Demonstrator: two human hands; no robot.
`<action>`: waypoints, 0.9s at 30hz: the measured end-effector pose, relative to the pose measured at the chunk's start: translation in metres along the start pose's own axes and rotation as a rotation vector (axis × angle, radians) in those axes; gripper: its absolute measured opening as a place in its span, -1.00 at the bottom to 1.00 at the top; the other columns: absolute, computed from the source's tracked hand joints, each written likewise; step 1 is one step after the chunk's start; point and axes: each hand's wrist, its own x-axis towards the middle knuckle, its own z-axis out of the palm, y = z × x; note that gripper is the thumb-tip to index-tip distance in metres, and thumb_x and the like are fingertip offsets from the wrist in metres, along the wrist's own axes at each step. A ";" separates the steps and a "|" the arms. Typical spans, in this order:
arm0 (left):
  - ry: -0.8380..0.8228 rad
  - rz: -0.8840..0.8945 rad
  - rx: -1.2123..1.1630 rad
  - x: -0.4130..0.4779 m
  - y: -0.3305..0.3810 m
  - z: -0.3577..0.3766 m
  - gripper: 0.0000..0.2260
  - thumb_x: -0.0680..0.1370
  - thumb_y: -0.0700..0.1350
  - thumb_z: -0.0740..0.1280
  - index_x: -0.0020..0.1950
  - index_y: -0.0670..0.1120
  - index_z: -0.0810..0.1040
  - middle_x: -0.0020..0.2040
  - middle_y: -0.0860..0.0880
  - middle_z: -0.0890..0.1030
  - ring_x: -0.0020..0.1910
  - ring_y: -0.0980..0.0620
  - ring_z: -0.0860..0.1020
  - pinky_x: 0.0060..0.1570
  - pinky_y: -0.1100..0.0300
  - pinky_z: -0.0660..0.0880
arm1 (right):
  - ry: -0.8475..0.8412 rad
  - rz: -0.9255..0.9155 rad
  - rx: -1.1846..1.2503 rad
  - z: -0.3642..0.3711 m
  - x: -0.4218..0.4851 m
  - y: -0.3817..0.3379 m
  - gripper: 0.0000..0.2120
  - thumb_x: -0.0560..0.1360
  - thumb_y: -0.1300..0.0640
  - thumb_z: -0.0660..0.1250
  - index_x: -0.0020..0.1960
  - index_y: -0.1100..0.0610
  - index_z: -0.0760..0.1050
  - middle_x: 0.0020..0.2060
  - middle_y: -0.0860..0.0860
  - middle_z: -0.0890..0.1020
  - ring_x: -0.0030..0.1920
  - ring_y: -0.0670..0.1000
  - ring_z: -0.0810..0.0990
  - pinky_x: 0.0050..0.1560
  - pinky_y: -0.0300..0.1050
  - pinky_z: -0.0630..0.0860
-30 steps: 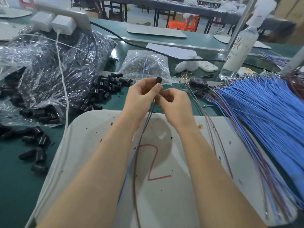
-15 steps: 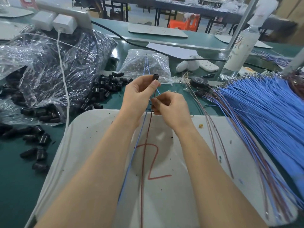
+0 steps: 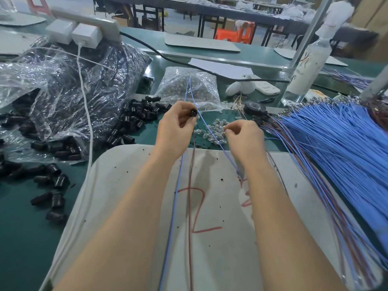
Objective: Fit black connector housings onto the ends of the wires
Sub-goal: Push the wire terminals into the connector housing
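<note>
Pinching a small black plastic connector housing point(image 3: 193, 112) with thin blue and brown wires point(image 3: 172, 217) in the left hand point(image 3: 176, 131) at centre frame, curling the right hand point(image 3: 244, 137) alongside, grasp unclear.

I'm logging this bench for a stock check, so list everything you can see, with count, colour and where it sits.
mat: one, white, under the arms
housing: one, black, centre, being held
loose housings: many, black, left of mat
big bag: one, clear, far left, black parts inside
small bag: one, clear, centre back
wire bundle: many, blue, right
loose wires: two blue, one red-brown, across mat
bottle: one, clear, back right
left hand: pinches housing
right hand: curled, grip unclear
</note>
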 end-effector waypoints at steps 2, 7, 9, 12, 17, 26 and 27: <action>-0.010 -0.013 -0.012 0.000 -0.001 0.001 -0.80 0.53 -0.38 0.25 0.01 -0.11 0.52 -0.03 -0.07 0.63 -0.01 0.05 0.60 0.15 0.19 0.51 | -0.041 0.015 -0.052 0.003 0.004 0.000 -0.82 0.51 0.21 0.28 0.02 0.09 0.63 -0.02 0.05 0.68 0.03 0.04 0.60 0.09 -0.13 0.49; 0.015 -0.001 -0.019 0.000 -0.002 0.001 -0.79 0.51 -0.40 0.25 -0.01 -0.13 0.54 -0.07 -0.05 0.63 -0.03 0.05 0.61 0.15 0.15 0.51 | -0.109 -0.145 -0.144 0.025 0.010 -0.020 -0.82 0.51 0.10 0.34 0.10 0.05 0.60 0.09 0.10 0.58 0.13 0.12 0.52 0.15 -0.06 0.45; 0.022 0.010 -0.011 0.000 -0.003 0.001 -0.79 0.50 -0.41 0.25 0.00 -0.15 0.55 -0.10 -0.02 0.62 -0.08 0.10 0.59 0.09 0.21 0.51 | -0.148 -0.168 -0.261 0.035 0.012 -0.026 -0.76 0.52 0.05 0.34 0.18 0.03 0.57 0.17 0.13 0.47 0.21 0.16 0.43 0.19 -0.03 0.38; 0.031 0.010 -0.023 0.001 -0.003 0.001 -0.79 0.49 -0.42 0.24 -0.01 -0.16 0.54 -0.10 -0.03 0.62 -0.09 0.10 0.58 0.10 0.22 0.51 | -0.175 -0.180 -0.401 0.045 0.013 -0.030 -0.75 0.55 0.04 0.29 0.21 0.03 0.54 0.20 0.14 0.41 0.23 0.18 0.36 0.19 -0.02 0.36; 0.029 0.010 -0.030 0.000 -0.003 0.001 -0.81 0.51 -0.40 0.25 0.01 -0.17 0.55 -0.08 -0.02 0.62 -0.09 0.14 0.59 0.08 0.26 0.51 | -0.109 -0.235 -0.453 0.051 0.011 -0.029 -0.78 0.58 0.11 0.22 0.18 0.12 0.52 0.17 0.13 0.46 0.20 0.17 0.38 0.14 -0.03 0.33; -0.026 0.040 0.019 -0.003 0.001 0.008 -0.78 0.53 -0.34 0.25 0.00 -0.04 0.56 -0.11 0.09 0.63 -0.12 0.17 0.60 0.04 0.28 0.51 | -0.047 -0.220 0.324 0.012 -0.006 -0.022 -0.83 0.51 0.22 0.27 -0.03 0.00 0.57 -0.43 -0.13 0.54 -0.42 -0.18 0.45 -0.33 -0.36 0.37; -0.026 0.061 0.054 -0.005 0.001 0.009 -0.76 0.52 -0.35 0.25 0.00 -0.03 0.56 -0.13 0.12 0.62 -0.15 0.20 0.59 0.01 0.34 0.50 | -0.055 -0.219 0.332 0.012 -0.008 -0.021 -0.87 0.50 0.18 0.32 0.00 0.03 0.59 -0.35 -0.12 0.58 -0.33 -0.16 0.52 -0.23 -0.32 0.42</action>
